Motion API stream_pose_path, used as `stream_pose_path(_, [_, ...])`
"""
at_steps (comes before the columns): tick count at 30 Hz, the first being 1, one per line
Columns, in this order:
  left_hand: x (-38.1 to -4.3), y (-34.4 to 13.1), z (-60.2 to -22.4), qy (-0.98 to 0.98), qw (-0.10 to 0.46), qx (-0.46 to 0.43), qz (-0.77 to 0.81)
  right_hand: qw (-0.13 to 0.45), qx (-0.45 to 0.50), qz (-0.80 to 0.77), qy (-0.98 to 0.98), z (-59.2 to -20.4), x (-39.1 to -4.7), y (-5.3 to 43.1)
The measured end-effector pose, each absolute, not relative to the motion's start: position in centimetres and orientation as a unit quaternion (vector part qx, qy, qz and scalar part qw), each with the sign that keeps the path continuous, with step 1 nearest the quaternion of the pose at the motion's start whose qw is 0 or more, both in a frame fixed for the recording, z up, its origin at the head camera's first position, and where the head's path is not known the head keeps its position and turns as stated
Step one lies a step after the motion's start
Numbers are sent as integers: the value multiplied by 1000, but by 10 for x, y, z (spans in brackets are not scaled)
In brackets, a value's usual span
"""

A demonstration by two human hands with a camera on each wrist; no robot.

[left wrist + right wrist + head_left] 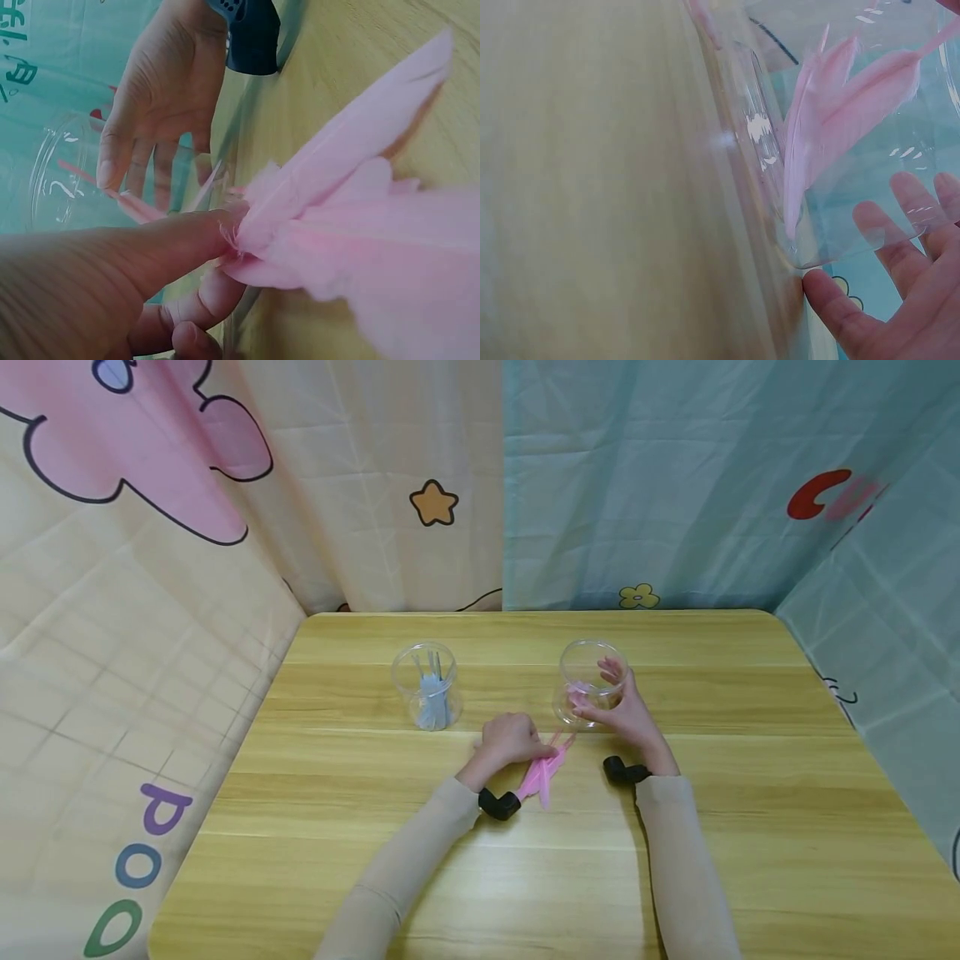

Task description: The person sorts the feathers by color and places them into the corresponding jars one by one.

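My left hand (510, 739) pinches several pink feathers (542, 777) low over the table, just in front of a clear jar. In the left wrist view, its thumb and fingers meet at the fluffy lower part of the feathers (360, 232). My right hand (626, 710) holds the clear jar (592, 647) from its right side, thumb at the near wall and fingers round the far side. Inside this jar stand pink feathers (855, 105), fanned out and leaning on the wall. The right fingers (885, 240) show partly through the clear plastic.
To the left on the wooden table (337, 760) stands a second clear jar (405, 672) with light blue feathers (433, 702) in it. Printed curtains (360, 460) hang behind the table and at both sides. Black wrist cameras sit at both sleeves.
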State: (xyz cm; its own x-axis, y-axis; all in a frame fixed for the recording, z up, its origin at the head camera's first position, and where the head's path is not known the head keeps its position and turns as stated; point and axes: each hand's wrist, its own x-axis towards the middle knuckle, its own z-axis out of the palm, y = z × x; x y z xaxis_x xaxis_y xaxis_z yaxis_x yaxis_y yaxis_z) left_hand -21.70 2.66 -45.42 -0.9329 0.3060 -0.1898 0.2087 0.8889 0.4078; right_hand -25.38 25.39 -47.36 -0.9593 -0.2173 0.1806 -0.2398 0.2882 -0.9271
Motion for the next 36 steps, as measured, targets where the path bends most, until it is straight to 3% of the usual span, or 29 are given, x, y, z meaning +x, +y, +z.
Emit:
stream_pose_path(12, [-217,18,-449,949,134,127,257,-2,149,595,-789,-446,-238,246])
stream_pose_path(22, [-220,12,-437,936,114,131,306,3,137,581,-802,-471,-253,253])
stream_pose_path(30, [-234,16,-408,887,75,164,426,-6,132,583,-802,-466,-250,252])
stream_pose_path(36, [-247,32,-394,806,6,161,570,-15,135,598,-790,-460,-246,250])
